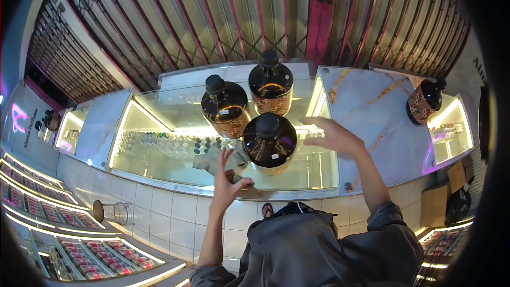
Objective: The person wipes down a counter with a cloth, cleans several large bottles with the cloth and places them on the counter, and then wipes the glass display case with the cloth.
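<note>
On the glass counter (159,169), three big dark bottles are grouped closely, the front bottle (270,149) set nearest the person, probably so that it can be reached from both sides. Beside it, the right hand (337,135) is held with fingers wide, apparently apart from the glass. The left hand (227,183) is raised by a crumpled cloth (208,162), its fingers also spread; whether the cloth is touched cannot be told. By its posture, that hand seems to be turned clear of the bottle's side. The left bottle (226,109) and rear bottle (271,87) are placed behind, so backward movement looks limited. More room is offered rightward, over the marble top (353,127); the front edge (297,196) is close.
</note>
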`<control>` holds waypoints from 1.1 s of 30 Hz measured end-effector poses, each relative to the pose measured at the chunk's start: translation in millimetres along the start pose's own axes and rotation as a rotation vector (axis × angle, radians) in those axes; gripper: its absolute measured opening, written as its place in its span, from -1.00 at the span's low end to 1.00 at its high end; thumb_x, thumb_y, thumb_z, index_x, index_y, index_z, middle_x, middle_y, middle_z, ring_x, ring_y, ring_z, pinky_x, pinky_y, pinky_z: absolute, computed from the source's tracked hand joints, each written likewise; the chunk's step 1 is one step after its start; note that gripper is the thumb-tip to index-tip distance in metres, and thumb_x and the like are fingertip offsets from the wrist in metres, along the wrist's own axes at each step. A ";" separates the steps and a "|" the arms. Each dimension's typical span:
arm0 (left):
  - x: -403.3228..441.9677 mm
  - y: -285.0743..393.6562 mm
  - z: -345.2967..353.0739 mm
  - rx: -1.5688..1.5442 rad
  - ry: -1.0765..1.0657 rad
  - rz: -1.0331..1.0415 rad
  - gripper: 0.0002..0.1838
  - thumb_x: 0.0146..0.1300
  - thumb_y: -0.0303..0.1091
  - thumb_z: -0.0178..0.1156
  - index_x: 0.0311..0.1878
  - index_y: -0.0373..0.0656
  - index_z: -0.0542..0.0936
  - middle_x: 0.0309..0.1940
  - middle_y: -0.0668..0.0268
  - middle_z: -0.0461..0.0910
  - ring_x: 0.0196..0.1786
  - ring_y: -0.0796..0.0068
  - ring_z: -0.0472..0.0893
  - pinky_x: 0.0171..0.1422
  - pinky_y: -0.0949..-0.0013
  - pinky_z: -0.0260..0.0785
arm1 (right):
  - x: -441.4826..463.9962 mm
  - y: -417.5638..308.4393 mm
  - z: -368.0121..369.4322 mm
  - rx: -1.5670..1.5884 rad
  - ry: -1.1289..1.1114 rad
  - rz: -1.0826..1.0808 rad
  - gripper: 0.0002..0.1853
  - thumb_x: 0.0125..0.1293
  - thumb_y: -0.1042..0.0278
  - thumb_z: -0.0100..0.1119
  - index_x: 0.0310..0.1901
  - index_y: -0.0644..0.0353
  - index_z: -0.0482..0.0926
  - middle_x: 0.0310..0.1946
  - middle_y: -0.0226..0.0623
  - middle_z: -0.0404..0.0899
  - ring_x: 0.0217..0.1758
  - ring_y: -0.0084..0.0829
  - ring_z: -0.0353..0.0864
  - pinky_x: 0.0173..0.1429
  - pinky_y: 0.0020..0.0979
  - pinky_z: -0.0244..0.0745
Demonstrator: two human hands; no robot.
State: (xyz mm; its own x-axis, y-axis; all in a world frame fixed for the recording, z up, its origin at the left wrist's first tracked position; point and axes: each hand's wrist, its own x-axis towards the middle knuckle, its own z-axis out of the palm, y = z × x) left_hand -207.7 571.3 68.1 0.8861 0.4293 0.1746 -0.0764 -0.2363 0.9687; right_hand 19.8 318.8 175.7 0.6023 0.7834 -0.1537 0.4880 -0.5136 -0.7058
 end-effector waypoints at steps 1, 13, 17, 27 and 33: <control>-5.3 12.0 -1.2 0.000 0.040 0.015 -0.02 0.03 -0.42 0.51 0.53 -0.15 0.22 0.31 0.12 0.51 -0.40 0.50 0.44 -0.24 0.47 0.41 | 5.3 -3.7 -11.1 0.023 0.020 -0.019 -0.31 0.22 0.22 0.44 0.35 0.26 0.44 0.29 -0.12 0.52 0.28 -0.17 0.55 0.35 -0.25 0.42; -5.7 61.1 136.4 0.137 -0.186 -0.208 -0.64 0.32 -0.37 0.25 0.17 -0.18 0.60 -0.24 0.29 0.71 -0.46 0.53 0.46 -0.31 0.48 0.35 | 186.6 -16.8 -75.1 -0.385 0.314 -0.503 -0.36 0.30 -0.03 0.34 0.35 -0.01 0.42 0.14 -0.17 0.49 0.01 -0.13 0.60 0.08 -0.14 0.51; -3.0 29.1 177.3 0.128 -0.179 -0.274 -0.67 0.37 -0.32 0.24 0.16 -0.18 0.61 -0.25 0.27 0.71 -0.45 0.50 0.51 -0.28 0.44 0.39 | 224.7 -19.7 -86.3 -0.484 0.080 -0.391 -0.30 0.24 -0.09 0.39 0.34 0.01 0.42 0.06 -0.16 0.52 -0.01 -0.11 0.59 0.06 -0.11 0.52; -12.0 5.8 182.1 0.114 -0.093 -0.322 -0.62 0.39 -0.23 0.24 0.19 -0.18 0.60 -0.26 0.20 0.73 -0.52 0.39 0.51 -0.35 0.38 0.38 | 249.7 3.0 -73.5 -0.390 0.094 -0.559 -0.47 0.13 0.06 0.38 0.08 0.16 0.55 -0.15 -0.12 0.59 -0.11 -0.06 0.61 -0.04 -0.10 0.52; -10.3 12.2 177.8 0.131 -0.090 -0.359 -0.57 0.41 -0.27 0.21 0.28 -0.21 0.52 -0.25 0.17 0.73 -0.45 0.45 0.52 -0.27 0.41 0.40 | 211.2 6.2 -68.2 -0.387 0.248 -0.483 -0.54 0.07 0.16 0.35 -0.04 0.24 0.56 -0.20 -0.06 0.60 -0.18 0.01 0.60 -0.09 -0.07 0.50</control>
State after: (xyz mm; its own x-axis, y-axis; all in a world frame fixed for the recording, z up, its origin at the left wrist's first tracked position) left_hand -136.5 409.0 46.7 0.8829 0.4278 -0.1936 0.3001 -0.1970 0.9333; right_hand 193.2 457.3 186.1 0.3639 0.8769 0.3140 0.9033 -0.2500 -0.3486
